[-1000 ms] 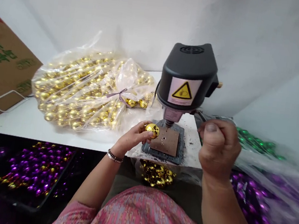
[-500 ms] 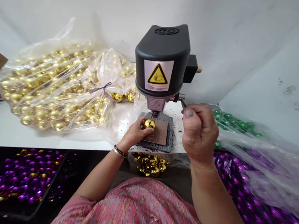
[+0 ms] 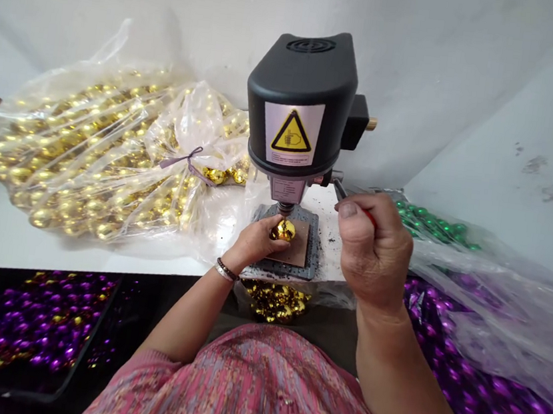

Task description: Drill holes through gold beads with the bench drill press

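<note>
A black drill press (image 3: pixel 300 96) with a yellow warning label stands at the centre of the white table. Under its chuck (image 3: pixel 285 209), my left hand (image 3: pixel 254 239) grips a shiny gold ball (image 3: pixel 284 230) between thumb and fingers. The ball is over a brown board (image 3: pixel 296 253) on the machine's grey base (image 3: pixel 315 239), and the bit appears to meet its top. At the press's right side, my right hand (image 3: pixel 372 249) is closed around the feed lever (image 3: pixel 340 189), whose red grip shows partly between the fingers.
A tied clear bag of gold balls (image 3: pixel 95 158) lies at left. Below it is a black tray (image 3: pixel 69 370) of purple and gold balls. Gold balls (image 3: pixel 277 303) fill a bag under the table edge. Green balls (image 3: pixel 430 222) and purple balls (image 3: pixel 478 406) lie at right. Dark shavings surround the base.
My left hand has moved slightly right with the gold ball, bringing it directly under the chuck. The right hand keeps its hold on the lever. The whole view has shifted a little.
</note>
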Motion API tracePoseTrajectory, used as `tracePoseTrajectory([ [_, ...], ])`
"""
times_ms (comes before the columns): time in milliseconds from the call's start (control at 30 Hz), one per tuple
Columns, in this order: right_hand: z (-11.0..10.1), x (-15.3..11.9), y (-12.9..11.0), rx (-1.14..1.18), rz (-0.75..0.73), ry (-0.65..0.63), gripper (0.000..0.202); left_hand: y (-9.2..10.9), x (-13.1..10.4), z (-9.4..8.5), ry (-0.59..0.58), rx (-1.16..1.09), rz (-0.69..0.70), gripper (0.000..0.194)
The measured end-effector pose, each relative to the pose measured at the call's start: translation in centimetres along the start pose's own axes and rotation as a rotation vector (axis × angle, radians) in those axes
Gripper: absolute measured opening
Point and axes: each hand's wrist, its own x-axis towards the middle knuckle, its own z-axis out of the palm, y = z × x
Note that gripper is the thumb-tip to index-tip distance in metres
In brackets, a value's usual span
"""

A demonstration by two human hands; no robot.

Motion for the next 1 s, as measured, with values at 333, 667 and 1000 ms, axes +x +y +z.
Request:
tracePoseTrajectory([
  [333,0.8,-2.5,2.2,-0.067,-0.146,0.022,0.010,-0.5,-0.1,0.5,0.009,-0.102,0.004,0.062],
  [667,2.5,-4.6,5.6,0.026,-0.210,0.088,0.016,-0.5,-0.3,0.7,0.007,-0.191,0.011,0.055],
  [1000,1.8,-2.2,3.0,0.031,-0.071,0.120,0.020,-0.7,-0.3,0.9,0.011,-0.224,-0.010,0.060],
])
